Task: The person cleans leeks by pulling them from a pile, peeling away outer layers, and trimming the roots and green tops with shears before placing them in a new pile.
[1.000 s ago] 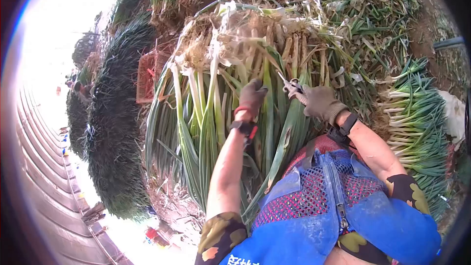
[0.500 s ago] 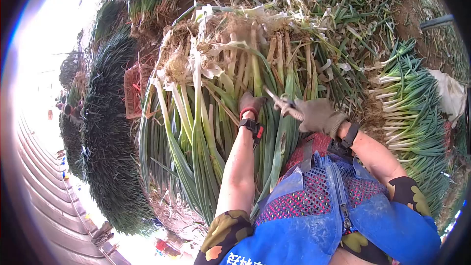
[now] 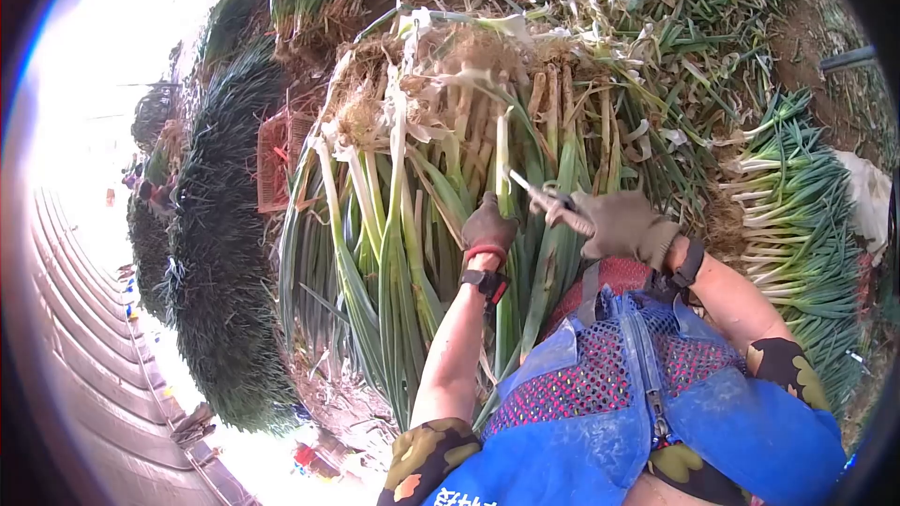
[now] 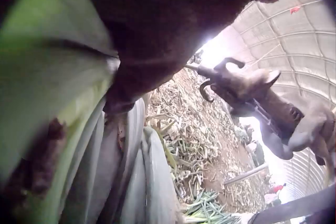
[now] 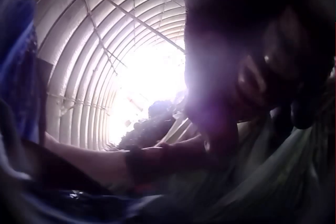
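Observation:
Long green onions lie in a thick heap, roots toward the top of the head view. The gloved left hand grips one green stalk, whose pale upper end points away from the body. In the left wrist view this dark glove is close up beside a broad green leaf. Just to the right, the gloved right hand holds a small metal-tipped cutting tool, its tip close to the stalk. The right wrist view is too dark to show its fingers clearly.
Trimmed onions lie in a row at the right. Loose leaf scraps cover the ground at the upper right. A red crate and a long dark green pile are at the left.
The left hand has moved slightly down toward the body, and a pale stalk end now shows above it. The right hand's tool has stayed near the left hand, shifting a little.

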The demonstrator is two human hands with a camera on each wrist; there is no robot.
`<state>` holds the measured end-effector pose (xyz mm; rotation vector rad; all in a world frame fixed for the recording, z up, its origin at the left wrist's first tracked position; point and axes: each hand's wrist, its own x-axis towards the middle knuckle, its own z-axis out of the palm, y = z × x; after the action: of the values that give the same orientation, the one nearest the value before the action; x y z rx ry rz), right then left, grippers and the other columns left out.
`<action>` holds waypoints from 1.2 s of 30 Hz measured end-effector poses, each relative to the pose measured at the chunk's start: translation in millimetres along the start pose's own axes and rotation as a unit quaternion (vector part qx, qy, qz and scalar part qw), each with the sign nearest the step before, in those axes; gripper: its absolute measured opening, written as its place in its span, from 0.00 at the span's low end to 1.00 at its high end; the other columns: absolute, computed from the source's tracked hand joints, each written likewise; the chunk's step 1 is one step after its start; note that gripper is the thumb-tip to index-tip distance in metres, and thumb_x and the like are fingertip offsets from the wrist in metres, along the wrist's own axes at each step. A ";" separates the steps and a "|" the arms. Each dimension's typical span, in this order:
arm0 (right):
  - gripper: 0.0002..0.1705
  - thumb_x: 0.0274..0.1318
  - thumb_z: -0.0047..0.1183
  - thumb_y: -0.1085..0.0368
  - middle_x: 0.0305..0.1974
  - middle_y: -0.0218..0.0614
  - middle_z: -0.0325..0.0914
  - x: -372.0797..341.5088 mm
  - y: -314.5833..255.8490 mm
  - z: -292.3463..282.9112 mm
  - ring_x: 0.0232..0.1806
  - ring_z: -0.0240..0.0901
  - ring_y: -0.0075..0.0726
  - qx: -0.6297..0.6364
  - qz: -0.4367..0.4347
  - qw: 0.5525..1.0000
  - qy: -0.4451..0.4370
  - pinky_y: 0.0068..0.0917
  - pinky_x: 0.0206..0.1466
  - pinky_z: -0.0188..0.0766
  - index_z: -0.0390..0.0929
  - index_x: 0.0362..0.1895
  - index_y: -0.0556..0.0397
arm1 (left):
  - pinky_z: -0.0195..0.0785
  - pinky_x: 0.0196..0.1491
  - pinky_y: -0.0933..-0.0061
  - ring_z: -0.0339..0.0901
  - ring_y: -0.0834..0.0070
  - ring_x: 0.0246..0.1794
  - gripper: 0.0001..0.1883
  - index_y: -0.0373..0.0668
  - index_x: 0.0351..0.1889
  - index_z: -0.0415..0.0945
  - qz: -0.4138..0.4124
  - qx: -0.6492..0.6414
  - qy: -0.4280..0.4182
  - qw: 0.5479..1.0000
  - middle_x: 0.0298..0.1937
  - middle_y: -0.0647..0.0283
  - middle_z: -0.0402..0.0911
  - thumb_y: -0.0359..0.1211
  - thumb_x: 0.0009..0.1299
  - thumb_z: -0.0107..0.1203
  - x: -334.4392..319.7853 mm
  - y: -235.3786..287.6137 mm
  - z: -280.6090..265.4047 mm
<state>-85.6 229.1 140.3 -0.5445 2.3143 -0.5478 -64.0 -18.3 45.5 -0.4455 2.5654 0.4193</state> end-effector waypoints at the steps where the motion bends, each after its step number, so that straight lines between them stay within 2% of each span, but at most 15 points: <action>1: 0.35 0.36 0.65 0.50 0.32 0.46 0.83 -4.6 -5.2 -0.8 0.35 0.82 0.57 -0.018 -0.002 0.999 -0.028 0.51 0.40 0.76 0.74 0.51 0.50 | 0.73 0.46 0.49 0.82 0.45 0.43 0.25 0.45 0.53 0.72 -0.002 -0.003 0.001 1.000 0.40 0.45 0.85 0.45 0.61 0.64 -4.8 -2.9 -1.1; 5: 0.34 0.35 0.66 0.50 0.33 0.45 0.83 7.0 8.4 13.2 0.36 0.81 0.57 -0.004 0.033 0.999 0.040 0.52 0.40 0.75 0.73 0.50 0.48 | 0.75 0.45 0.49 0.84 0.48 0.43 0.25 0.45 0.53 0.71 -0.003 0.023 -0.002 1.000 0.39 0.46 0.85 0.42 0.60 0.63 -22.8 -13.9 -2.5; 8: 0.36 0.35 0.65 0.49 0.34 0.45 0.83 5.6 3.9 5.8 0.37 0.82 0.57 0.004 0.013 0.999 0.032 0.52 0.41 0.76 0.74 0.52 0.47 | 0.74 0.47 0.50 0.82 0.46 0.44 0.23 0.46 0.54 0.72 -0.013 0.035 -0.028 0.999 0.41 0.45 0.85 0.42 0.63 0.61 -52.2 -6.1 -15.4; 9: 0.37 0.35 0.65 0.49 0.34 0.46 0.83 0.2 -2.9 0.0 0.37 0.82 0.57 -0.001 0.001 1.000 -0.004 0.51 0.41 0.76 0.74 0.54 0.47 | 0.75 0.48 0.50 0.83 0.46 0.44 0.25 0.48 0.55 0.72 -0.030 0.026 -0.042 0.998 0.42 0.45 0.85 0.43 0.62 0.63 -58.3 -4.5 -18.0; 12: 0.39 0.35 0.65 0.49 0.34 0.47 0.83 -13.5 -14.3 6.2 0.38 0.82 0.57 -0.046 -0.025 0.997 -0.050 0.51 0.42 0.76 0.74 0.56 0.48 | 0.75 0.46 0.50 0.83 0.47 0.43 0.26 0.49 0.55 0.72 -0.041 0.056 -0.041 0.997 0.40 0.46 0.85 0.44 0.61 0.64 -72.7 -1.4 -13.9; 13: 0.40 0.34 0.65 0.49 0.34 0.47 0.83 -12.8 -10.5 13.1 0.38 0.82 0.57 -0.043 -0.027 0.998 -0.039 0.51 0.42 0.76 0.74 0.56 0.49 | 0.76 0.44 0.50 0.84 0.48 0.42 0.25 0.49 0.54 0.74 -0.041 0.067 -0.027 0.997 0.38 0.48 0.85 0.45 0.60 0.66 -77.2 0.2 -14.1; 16: 0.40 0.33 0.66 0.49 0.34 0.47 0.83 -5.6 2.2 16.1 0.38 0.82 0.57 -0.017 0.020 0.999 0.030 0.52 0.42 0.76 0.74 0.55 0.49 | 0.75 0.40 0.49 0.84 0.46 0.37 0.22 0.47 0.52 0.72 -0.005 0.060 0.023 0.998 0.34 0.47 0.85 0.39 0.60 0.62 -84.6 -7.6 -5.6; 22: 0.37 0.34 0.66 0.49 0.34 0.48 0.83 -13.8 -2.6 9.4 0.38 0.82 0.58 -0.039 -0.023 0.999 -0.029 0.52 0.43 0.76 0.74 0.52 0.49 | 0.75 0.41 0.49 0.84 0.49 0.39 0.24 0.49 0.51 0.74 -0.007 0.036 0.029 0.999 0.35 0.49 0.84 0.43 0.58 0.66 -91.4 -17.5 3.7; 25: 0.34 0.34 0.65 0.51 0.34 0.49 0.82 11.6 4.9 9.0 0.37 0.81 0.58 -0.008 0.006 1.000 0.025 0.52 0.42 0.75 0.76 0.50 0.51 | 0.74 0.41 0.48 0.83 0.47 0.38 0.25 0.49 0.51 0.71 -0.046 0.045 -0.035 0.997 0.35 0.49 0.85 0.42 0.58 0.66 -103.7 -22.1 6.3; 28: 0.32 0.34 0.66 0.52 0.34 0.49 0.82 35.0 5.3 9.4 0.38 0.81 0.58 0.000 0.036 0.999 0.039 0.50 0.42 0.75 0.78 0.47 0.53 | 0.75 0.40 0.49 0.84 0.49 0.38 0.25 0.49 0.53 0.69 -0.026 0.047 -0.017 0.998 0.35 0.51 0.85 0.40 0.59 0.63 -113.0 -24.5 6.3; 30: 0.32 0.34 0.66 0.52 0.34 0.49 0.82 48.5 6.7 12.4 0.38 0.81 0.57 -0.018 0.046 0.998 0.044 0.50 0.42 0.75 0.78 0.47 0.53 | 0.75 0.40 0.49 0.84 0.50 0.39 0.25 0.50 0.53 0.70 -0.030 0.043 -0.035 0.998 0.36 0.51 0.85 0.42 0.59 0.64 -114.6 -26.1 6.8; 31: 0.25 0.42 0.63 0.50 0.36 0.50 0.83 53.5 9.9 11.0 0.40 0.81 0.59 -0.026 0.049 0.997 0.052 0.49 0.43 0.76 0.79 0.42 0.54 | 0.75 0.41 0.49 0.84 0.50 0.39 0.25 0.50 0.54 0.70 -0.026 0.037 -0.035 0.998 0.36 0.51 0.85 0.42 0.59 0.64 -117.3 -27.3 7.3; 36: 0.26 0.44 0.62 0.48 0.36 0.51 0.83 48.4 0.9 0.0 0.40 0.81 0.59 -0.002 0.031 0.999 0.034 0.50 0.42 0.76 0.79 0.42 0.54 | 0.75 0.42 0.50 0.84 0.49 0.40 0.27 0.50 0.55 0.71 -0.035 -0.009 -0.032 0.999 0.38 0.49 0.86 0.44 0.59 0.65 -132.1 -35.8 11.0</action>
<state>-118.5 204.7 114.5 -0.4597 2.3891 -0.5407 63.1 -15.8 97.7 -0.5176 2.4778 0.4248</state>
